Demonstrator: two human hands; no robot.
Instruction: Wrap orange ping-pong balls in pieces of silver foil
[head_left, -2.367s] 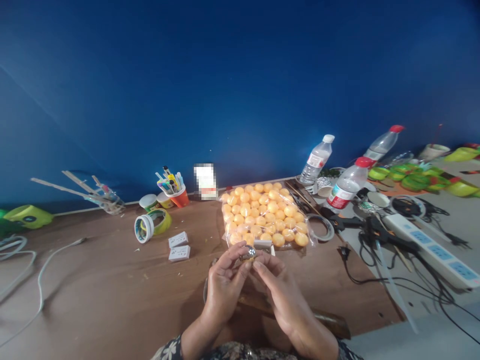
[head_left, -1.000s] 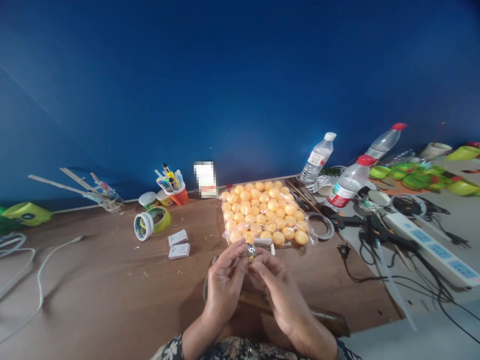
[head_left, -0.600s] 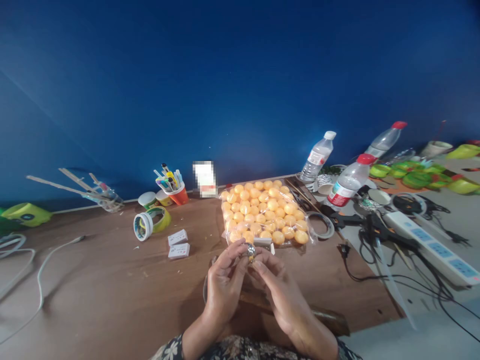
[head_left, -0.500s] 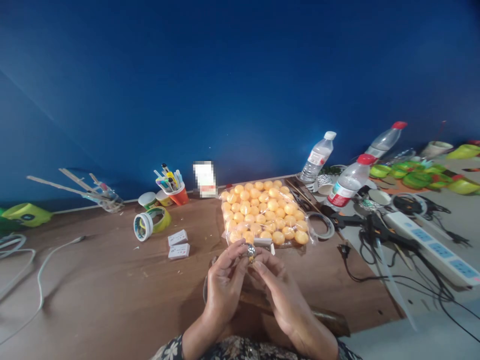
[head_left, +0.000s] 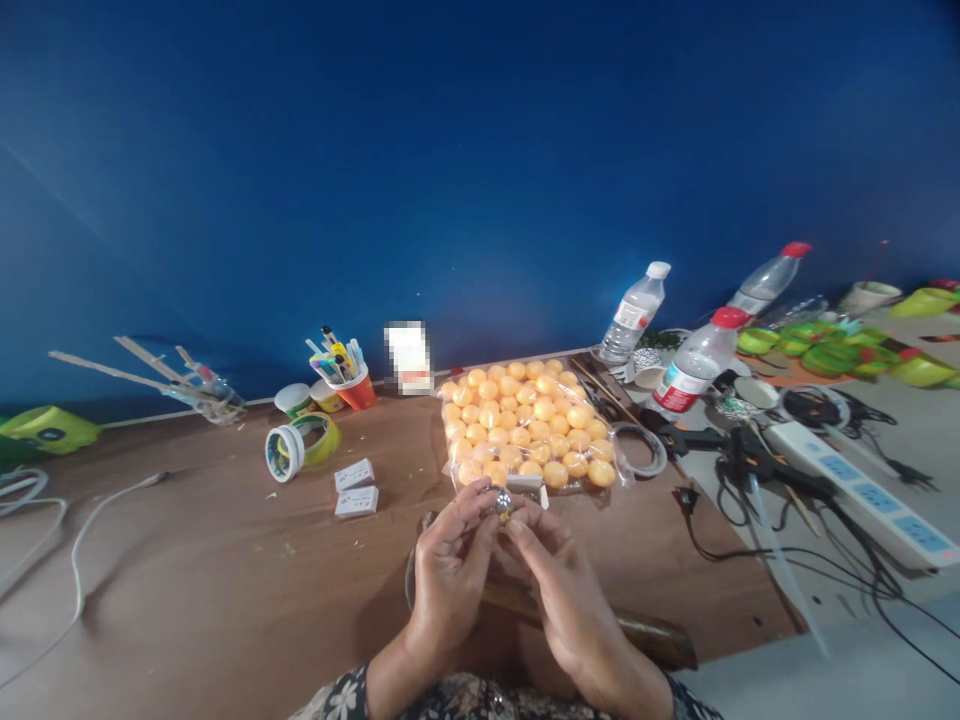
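A small shiny silver ball-shaped piece [head_left: 502, 500] with a yellowish bit under it is pinched between both hands, just in front of the bag of orange balls [head_left: 525, 425]. My left hand [head_left: 452, 565] has its thumb and fingers closed on its left side. From the right, my right hand [head_left: 559, 580] closes its thumb and fingertips on the same piece. Under my hands lies a brown wooden handle [head_left: 652, 638], partly hidden. A small white and grey box [head_left: 529, 487] is beyond the fingertips, against the bag.
Two small white boxes [head_left: 355, 501], tape rolls [head_left: 319, 440] and a cup of markers [head_left: 354, 388] stand left. Right are plastic bottles [head_left: 699, 362], a tape ring [head_left: 639, 450], a glue gun [head_left: 757, 460], black cables and a power strip [head_left: 870, 495]. A white cable [head_left: 79, 560] lies far left.
Both hands stay almost in place on the silver piece, which is turned very slightly. The whole view has shifted a little.
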